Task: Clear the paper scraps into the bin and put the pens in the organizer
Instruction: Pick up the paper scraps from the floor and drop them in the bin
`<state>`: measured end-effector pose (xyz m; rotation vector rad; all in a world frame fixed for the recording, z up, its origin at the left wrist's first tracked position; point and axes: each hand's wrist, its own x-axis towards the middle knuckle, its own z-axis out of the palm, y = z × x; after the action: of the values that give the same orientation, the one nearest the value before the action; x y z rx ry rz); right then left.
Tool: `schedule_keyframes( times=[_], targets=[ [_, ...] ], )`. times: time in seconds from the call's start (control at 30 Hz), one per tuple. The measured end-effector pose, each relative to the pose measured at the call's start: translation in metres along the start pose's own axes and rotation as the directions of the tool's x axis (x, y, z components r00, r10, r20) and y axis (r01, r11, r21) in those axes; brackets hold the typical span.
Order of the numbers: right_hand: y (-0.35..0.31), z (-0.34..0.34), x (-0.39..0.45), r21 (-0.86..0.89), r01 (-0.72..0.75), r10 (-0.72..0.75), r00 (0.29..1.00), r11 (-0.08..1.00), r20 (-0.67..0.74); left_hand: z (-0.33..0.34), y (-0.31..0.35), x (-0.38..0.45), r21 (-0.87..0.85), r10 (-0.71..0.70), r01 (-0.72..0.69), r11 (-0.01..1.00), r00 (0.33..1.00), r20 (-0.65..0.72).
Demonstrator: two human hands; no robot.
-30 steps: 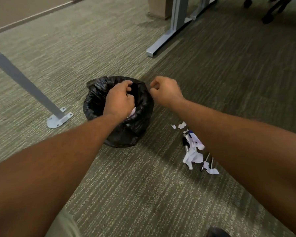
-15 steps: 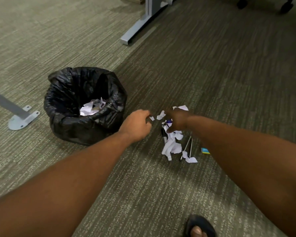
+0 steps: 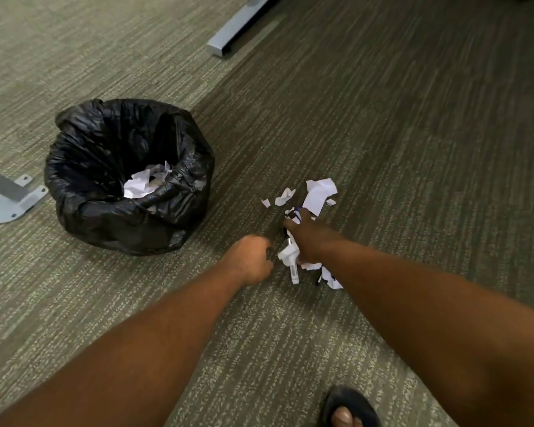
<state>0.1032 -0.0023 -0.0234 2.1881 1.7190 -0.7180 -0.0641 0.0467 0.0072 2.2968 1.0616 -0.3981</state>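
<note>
A bin [image 3: 111, 229] lined with a black bag stands on the carpet at the left, with crumpled white paper [image 3: 142, 184] inside. To its right lies a pile of paper scraps [image 3: 319, 194] mixed with pens; one white pen [image 3: 294, 271] sticks out toward me. My right hand [image 3: 310, 238] rests on the pile with fingers curled down into the scraps, hiding what is under the palm. My left hand [image 3: 248, 260] is a blurred closed fist just left of the pile, with nothing visible in it. No organizer is in view.
A grey desk leg with a bolted foot plate [image 3: 11, 204] stands left of the bin. Another grey desk foot [image 3: 228, 38] lies at the top. My foot in a black sandal [image 3: 348, 408] is at the bottom edge.
Both hands have left the bin's mouth and come down to the scrap pile on the right. My right hand has slid nearer over the pile. The view has tilted down.
</note>
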Motion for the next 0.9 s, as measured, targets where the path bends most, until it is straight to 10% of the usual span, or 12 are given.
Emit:
schedule_keyframes(
  times=[0.57,0.9],
  targets=[
    [0.045,-0.029,-0.019,0.407,-0.016,0.111,0.971,0.913,-0.211,0.043,0.047,0.016,0.038,0.220,-0.217,0.975,0.967,-0.131],
    [0.078,-0.008,-0.074,0.629,-0.233,0.151,0.972,0.741,0.182,0.058,0.075,0.025,0.331,0.252,-0.232,0.914,0.968,-0.016]
  ],
)
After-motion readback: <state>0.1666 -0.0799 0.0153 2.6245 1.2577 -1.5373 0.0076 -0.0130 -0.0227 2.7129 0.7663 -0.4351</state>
